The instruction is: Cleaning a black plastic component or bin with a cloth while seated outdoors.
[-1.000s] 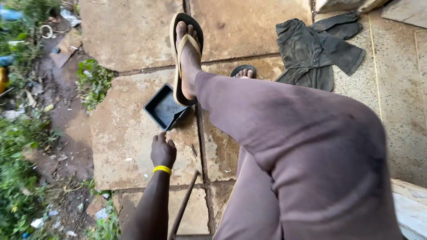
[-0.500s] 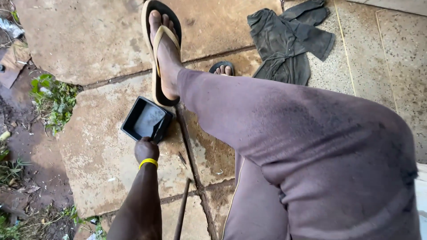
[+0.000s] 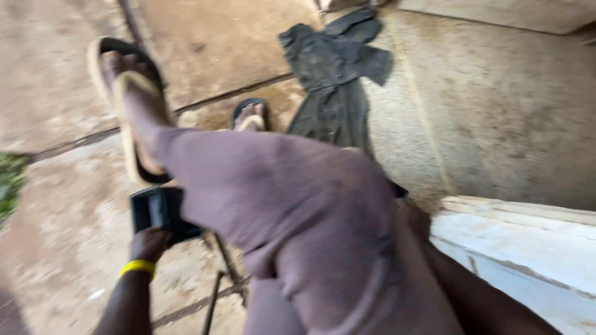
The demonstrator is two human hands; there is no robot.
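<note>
Your left hand [image 3: 149, 244]: 1, fingers curled onto the near edge of the tray; 1 yellow wristband [image 3: 138, 267], smooth, narrow, round the wrist.

Tray [image 3: 155, 209]: 1, black, square, shallow, with a raised rim and a glossy bottom. It lies on the paving just beside your raised leg, partly hidden under the knee.

Your right hand: 0 visible. Only the forearm [image 3: 478, 291] shows, running behind your thigh, so you cannot tell whether it is clenched or loose.

Trouser leg [image 3: 298, 217]: 1 crossed over in front of you, dull mauve woven cloth, creased and dusty.

Sandals: 2, black rubber soles with pale straps. 1 on the raised foot [image 3: 127, 111], sole tilted; 1 flat on the ground [image 3: 250, 115], only its toe end in view.

Cloth [image 3: 338, 74]: 1 dark grey garment, crumpled, limp, spread on the paving well apart from the tray.

Paving slabs [image 3: 211, 43]: several, tan concrete, rough and stained, with dark joints.

Rod [image 3: 213, 301]: 1, thin, dark, straight, below the tray.

White ledge [image 3: 528, 236]: 1, painted, chipped, at your right.
</note>
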